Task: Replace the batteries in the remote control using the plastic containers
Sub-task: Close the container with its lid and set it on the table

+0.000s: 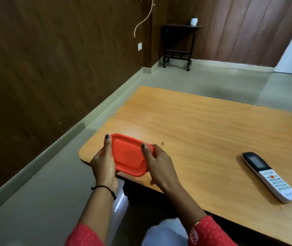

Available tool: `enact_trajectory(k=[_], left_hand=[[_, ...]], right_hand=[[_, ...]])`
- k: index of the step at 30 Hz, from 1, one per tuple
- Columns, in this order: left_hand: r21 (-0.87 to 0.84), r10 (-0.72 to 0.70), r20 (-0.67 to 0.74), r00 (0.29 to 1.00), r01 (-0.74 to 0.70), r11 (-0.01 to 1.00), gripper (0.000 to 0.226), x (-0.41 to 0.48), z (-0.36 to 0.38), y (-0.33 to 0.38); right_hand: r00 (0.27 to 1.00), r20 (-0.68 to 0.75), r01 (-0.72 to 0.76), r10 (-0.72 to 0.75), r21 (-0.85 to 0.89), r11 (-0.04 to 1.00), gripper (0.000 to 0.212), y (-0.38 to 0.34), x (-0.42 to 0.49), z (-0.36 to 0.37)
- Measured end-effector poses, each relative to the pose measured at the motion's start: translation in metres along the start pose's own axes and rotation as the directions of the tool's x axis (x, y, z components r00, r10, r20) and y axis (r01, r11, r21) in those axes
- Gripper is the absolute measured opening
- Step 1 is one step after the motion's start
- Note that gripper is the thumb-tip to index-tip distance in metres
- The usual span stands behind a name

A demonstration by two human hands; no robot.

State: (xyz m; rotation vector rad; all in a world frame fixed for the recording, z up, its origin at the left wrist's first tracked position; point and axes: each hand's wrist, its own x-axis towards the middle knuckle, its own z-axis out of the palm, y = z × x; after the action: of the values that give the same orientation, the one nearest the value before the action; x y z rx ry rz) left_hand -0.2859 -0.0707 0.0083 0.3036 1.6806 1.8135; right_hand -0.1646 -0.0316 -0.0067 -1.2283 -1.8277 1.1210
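Left hand [104, 164] and right hand [159, 164] curl fingers round the orange rectangular plastic container [128, 155]; I'd peel one corner open first.

Orange-red container lid [128, 154], white-and-black remote [269, 176]

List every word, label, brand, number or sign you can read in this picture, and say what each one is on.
Nothing here can be quoted.
On the remote control: there are marks on its keys and near its bottom end, but they are too small and blurred to read.
On the orange-lidded container: no lettering shows.
On the wall plate: no lettering shows.
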Motion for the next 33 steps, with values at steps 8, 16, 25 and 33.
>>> enact_trajectory(k=[8,16,25,33], left_hand=[[0.32,0.146,0.076,0.986,-0.163,0.933,0.026,0.109,-0.051,0.01],[0.325,0.109,0.01,0.994,-0.106,0.94,0.03,0.145,-0.067,0.001],[0.513,0.459,0.038,0.888,-0.412,0.753,0.034,0.096,-0.057,0.016],[0.298,0.536,0.606,0.588,-0.792,0.533,0.03,-0.027,0.052,-0.014]], right_hand=[[0.966,0.015,-0.259,0.26,0.128,0.957,0.029,-0.009,0.053,0.071],[0.957,0.055,-0.291,0.286,0.161,0.943,0.032,-0.013,0.083,0.091],[0.949,0.034,-0.307,0.312,0.299,0.903,0.038,-0.023,0.055,0.037],[0.921,-0.374,-0.237,0.11,-0.314,0.919,0.05,0.044,-0.057,-0.163]])
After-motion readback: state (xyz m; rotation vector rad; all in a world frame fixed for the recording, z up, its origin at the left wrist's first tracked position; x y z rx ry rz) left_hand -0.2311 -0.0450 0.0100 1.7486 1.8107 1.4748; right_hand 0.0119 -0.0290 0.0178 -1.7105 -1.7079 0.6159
